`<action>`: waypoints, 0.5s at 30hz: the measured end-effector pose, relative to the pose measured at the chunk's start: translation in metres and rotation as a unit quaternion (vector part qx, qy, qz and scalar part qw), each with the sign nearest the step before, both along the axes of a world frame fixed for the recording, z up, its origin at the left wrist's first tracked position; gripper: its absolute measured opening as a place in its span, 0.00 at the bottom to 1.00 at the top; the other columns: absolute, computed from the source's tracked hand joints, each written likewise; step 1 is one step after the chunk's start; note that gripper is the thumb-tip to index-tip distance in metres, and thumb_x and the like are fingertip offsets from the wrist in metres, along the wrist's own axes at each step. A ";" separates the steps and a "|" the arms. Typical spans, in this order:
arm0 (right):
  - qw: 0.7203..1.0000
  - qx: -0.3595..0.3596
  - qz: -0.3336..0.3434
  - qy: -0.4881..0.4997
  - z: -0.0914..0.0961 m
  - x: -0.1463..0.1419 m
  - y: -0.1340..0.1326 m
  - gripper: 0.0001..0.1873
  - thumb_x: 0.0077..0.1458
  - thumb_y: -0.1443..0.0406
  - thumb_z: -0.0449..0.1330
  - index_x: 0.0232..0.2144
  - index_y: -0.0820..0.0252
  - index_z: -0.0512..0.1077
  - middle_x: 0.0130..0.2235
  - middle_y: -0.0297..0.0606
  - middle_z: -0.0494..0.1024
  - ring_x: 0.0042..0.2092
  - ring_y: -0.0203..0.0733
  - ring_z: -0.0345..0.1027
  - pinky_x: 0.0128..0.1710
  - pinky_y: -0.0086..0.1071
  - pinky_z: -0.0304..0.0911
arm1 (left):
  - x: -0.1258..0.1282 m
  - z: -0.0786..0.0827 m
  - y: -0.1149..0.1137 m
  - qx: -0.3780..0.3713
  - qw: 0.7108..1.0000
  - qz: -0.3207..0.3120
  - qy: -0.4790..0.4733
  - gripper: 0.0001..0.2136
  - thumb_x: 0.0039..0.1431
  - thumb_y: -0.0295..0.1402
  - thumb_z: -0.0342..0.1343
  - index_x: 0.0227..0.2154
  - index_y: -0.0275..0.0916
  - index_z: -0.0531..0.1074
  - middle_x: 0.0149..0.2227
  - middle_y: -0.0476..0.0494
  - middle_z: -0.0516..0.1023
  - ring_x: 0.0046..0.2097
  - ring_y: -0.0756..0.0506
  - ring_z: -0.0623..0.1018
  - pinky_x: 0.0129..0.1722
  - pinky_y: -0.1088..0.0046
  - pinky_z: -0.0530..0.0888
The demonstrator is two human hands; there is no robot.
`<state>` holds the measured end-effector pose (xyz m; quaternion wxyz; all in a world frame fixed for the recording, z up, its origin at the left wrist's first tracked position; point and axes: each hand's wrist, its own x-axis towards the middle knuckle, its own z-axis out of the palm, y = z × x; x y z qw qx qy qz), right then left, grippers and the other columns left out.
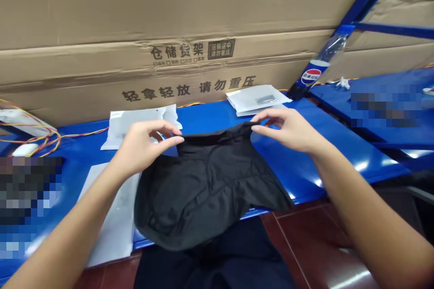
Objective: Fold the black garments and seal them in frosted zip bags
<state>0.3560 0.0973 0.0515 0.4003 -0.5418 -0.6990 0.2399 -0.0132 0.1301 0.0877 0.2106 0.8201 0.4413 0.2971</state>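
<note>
Black fabric garment lies across the near edge of the blue metal shelf, upper hem raised. Left hand and right hand stand well apart, fingertips pinching opposite ends of that hem. White plastic mailer lies behind the left hand, white flat packet at the far edge.

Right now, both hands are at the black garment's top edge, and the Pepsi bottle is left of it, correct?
No: the head view shows the Pepsi bottle right of the black garment, not left. The left hand and right hand are at its top edge.
</note>
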 end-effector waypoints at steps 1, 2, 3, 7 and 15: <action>1.000 0.007 0.002 0.002 0.001 0.001 -0.012 0.13 0.58 0.53 0.68 0.37 0.55 0.82 0.42 0.42 0.86 0.45 0.52 0.79 0.48 0.45 0.74 | -0.001 0.004 -0.010 0.010 1.000 -0.012 0.004 0.14 0.61 0.50 0.65 0.33 0.44 0.83 0.35 0.48 0.86 0.34 0.44 0.81 0.39 0.67 0.78; 1.000 0.012 0.010 0.002 0.000 0.001 -0.025 0.11 0.59 0.54 0.68 0.38 0.54 0.83 0.43 0.41 0.86 0.46 0.52 0.80 0.51 0.47 0.74 | -0.002 0.006 -0.020 0.016 0.999 -0.029 0.016 0.14 0.62 0.50 0.64 0.33 0.45 0.83 0.35 0.48 0.86 0.35 0.44 0.81 0.39 0.67 0.78; 1.000 0.017 0.022 -0.007 -0.002 0.002 -0.036 0.09 0.59 0.56 0.67 0.38 0.52 0.83 0.44 0.41 0.87 0.49 0.53 0.80 0.54 0.48 0.74 | -0.003 0.005 -0.030 0.016 0.998 -0.051 0.037 0.13 0.64 0.49 0.63 0.33 0.45 0.83 0.36 0.48 0.86 0.36 0.43 0.82 0.40 0.66 0.78; 0.993 0.024 0.065 -0.093 -0.020 0.001 -0.074 0.11 0.64 0.59 0.61 0.40 0.48 0.85 0.50 0.38 0.86 0.60 0.57 0.76 0.62 0.57 0.71 | -0.002 -0.010 -0.063 0.006 0.977 -0.139 0.160 0.13 0.70 0.44 0.58 0.35 0.44 0.82 0.38 0.45 0.86 0.41 0.40 0.84 0.43 0.63 0.80; 0.982 0.026 0.096 -0.162 -0.043 0.003 -0.155 0.26 0.64 0.57 0.68 0.63 0.46 0.76 0.65 0.41 0.77 0.71 0.57 0.64 0.66 0.52 0.70 | -0.025 -0.025 -0.153 0.266 0.939 -0.131 0.174 0.14 0.72 0.45 0.58 0.46 0.39 0.80 0.48 0.37 0.86 0.49 0.37 0.85 0.47 0.61 0.83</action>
